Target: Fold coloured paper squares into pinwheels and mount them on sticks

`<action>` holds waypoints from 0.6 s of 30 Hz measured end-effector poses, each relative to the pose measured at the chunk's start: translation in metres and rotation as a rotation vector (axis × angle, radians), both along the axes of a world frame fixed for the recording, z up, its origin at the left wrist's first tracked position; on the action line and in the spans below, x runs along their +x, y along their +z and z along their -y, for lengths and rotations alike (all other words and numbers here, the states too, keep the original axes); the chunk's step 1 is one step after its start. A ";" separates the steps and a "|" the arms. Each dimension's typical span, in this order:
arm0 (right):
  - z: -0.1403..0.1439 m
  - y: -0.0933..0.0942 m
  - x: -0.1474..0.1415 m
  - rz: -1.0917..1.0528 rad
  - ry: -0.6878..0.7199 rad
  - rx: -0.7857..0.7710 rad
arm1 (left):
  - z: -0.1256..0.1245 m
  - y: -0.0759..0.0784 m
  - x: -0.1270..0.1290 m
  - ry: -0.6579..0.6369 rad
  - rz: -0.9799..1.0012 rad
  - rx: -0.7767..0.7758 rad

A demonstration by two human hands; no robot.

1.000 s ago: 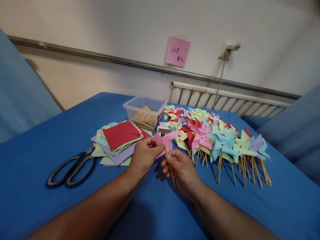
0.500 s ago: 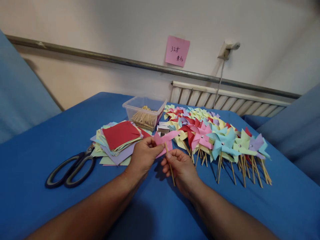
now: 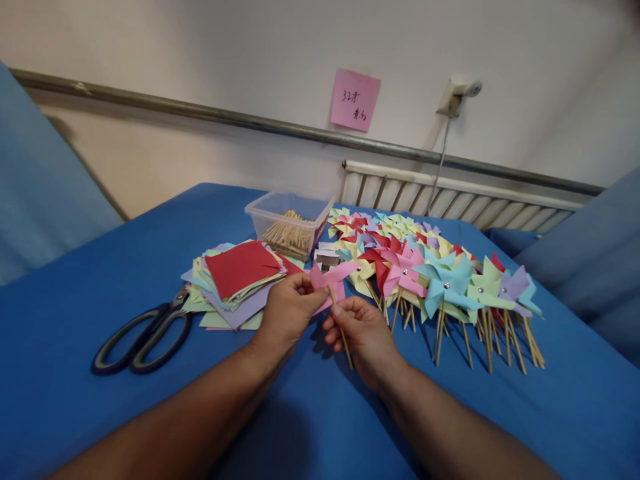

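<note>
Between my hands is a pink paper pinwheel (image 3: 334,279), with a thin wooden stick (image 3: 346,343) slanting down from it. My left hand (image 3: 290,307) is closed on the pinwheel's paper, its thumb beside the top of the stick. The stick is pinched by the thumb and fingers of my right hand (image 3: 364,337) just below the paper. Whatever joins paper and stick is hidden. Left of my left hand lies a stack of coloured paper squares (image 3: 243,270), red on top. Many finished-looking pinwheels (image 3: 447,287) on sticks lie right of my right hand.
Large dark-handled scissors (image 3: 145,333) lie at the left, blades partly under the paper. A clear plastic box (image 3: 287,227) of wooden sticks stands behind the stack, beside a small box (image 3: 327,257). A metal rail (image 3: 240,120) and a radiator (image 3: 450,193) run along the wall behind the blue-covered table (image 3: 165,427).
Hardly anything differs. The lower end of the stick has shifted very slightly right and up, and both hands keep their hold.
</note>
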State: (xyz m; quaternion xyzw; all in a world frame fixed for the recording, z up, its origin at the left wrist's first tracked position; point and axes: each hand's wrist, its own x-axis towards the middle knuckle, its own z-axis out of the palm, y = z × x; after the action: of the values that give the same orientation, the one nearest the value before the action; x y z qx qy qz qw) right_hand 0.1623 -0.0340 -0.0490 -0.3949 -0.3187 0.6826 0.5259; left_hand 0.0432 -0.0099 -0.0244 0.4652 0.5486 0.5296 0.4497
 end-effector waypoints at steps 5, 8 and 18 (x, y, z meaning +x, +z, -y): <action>-0.001 -0.001 0.001 -0.002 0.010 -0.007 | -0.001 -0.002 0.000 -0.006 0.023 0.002; -0.001 0.000 0.003 0.008 0.021 -0.007 | -0.001 -0.003 0.000 0.003 0.017 0.018; -0.002 -0.001 0.002 0.028 0.022 -0.004 | -0.002 -0.003 0.001 0.025 -0.062 0.056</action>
State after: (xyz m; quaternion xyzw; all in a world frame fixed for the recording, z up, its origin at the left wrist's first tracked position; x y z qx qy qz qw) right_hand 0.1644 -0.0319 -0.0498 -0.4022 -0.3288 0.6833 0.5130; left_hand 0.0443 -0.0082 -0.0269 0.4870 0.5527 0.5358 0.4126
